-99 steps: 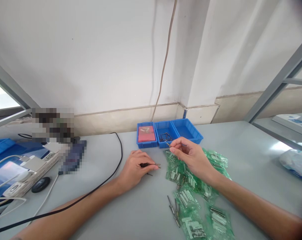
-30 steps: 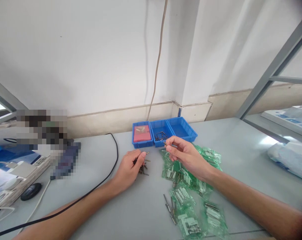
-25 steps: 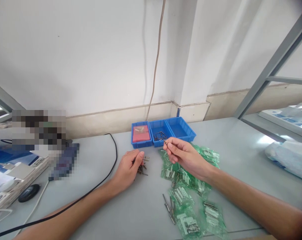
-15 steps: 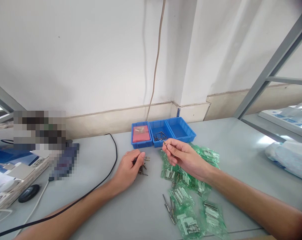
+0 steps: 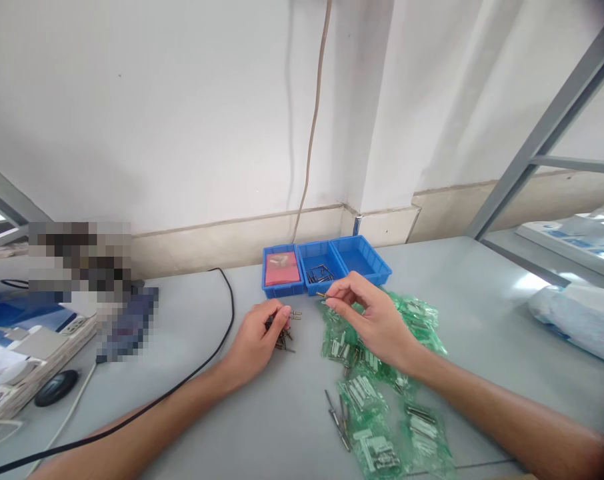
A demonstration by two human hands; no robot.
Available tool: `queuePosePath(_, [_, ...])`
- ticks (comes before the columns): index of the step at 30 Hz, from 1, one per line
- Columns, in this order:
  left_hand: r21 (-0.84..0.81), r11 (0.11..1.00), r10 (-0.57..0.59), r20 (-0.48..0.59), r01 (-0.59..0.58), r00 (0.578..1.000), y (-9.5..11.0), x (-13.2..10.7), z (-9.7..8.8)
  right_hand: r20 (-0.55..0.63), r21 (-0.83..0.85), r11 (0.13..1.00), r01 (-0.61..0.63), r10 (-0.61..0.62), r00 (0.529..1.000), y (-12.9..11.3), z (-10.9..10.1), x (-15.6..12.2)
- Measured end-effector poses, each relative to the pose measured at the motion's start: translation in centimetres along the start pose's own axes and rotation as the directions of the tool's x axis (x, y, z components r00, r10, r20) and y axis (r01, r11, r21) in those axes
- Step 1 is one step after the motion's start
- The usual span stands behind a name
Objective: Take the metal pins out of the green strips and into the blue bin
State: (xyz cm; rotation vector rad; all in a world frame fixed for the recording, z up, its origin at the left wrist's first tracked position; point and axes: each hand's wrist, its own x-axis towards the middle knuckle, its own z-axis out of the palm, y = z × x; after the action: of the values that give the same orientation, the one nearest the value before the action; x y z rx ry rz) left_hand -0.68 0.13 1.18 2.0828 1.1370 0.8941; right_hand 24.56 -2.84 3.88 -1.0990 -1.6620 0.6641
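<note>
My left hand (image 5: 262, 333) is closed around a bunch of slim metal pins (image 5: 295, 315); their ends stick out past the thumb and below the fingers. A single metal pin (image 5: 322, 295) is pinched between thumb and fingers of my right hand (image 5: 365, 313), pointing left. That hand hovers over green plastic bags (image 5: 365, 393), which hold metal pins and white pieces. Several loose pins (image 5: 338, 420) lie on the table left of the nearer bags. Just behind my right hand, the middle blue tray (image 5: 318, 252) contains more dark metal pins.
At the left, another blue tray (image 5: 284, 289) carries a red packet; a third blue tray (image 5: 362, 257) adjoins on the right. A black cable (image 5: 202, 365) crosses over my left forearm. A black mouse (image 5: 57, 388) and power strip sit left, a wrapped white package (image 5: 577, 320) right.
My right hand has turned palm-down, and its pin has swung to point left and shifted slightly left and lower. My left hand has stayed in place with its bunch.
</note>
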Motion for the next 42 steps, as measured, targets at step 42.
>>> queuePosePath(42, [-0.004, 1.000, 0.013, 0.002, -0.013, 1.000, 0.0, -0.2, 0.1, 0.032, 0.242, 0.916, -0.320, 0.322, 0.946, 1.7, -0.5, 1.3])
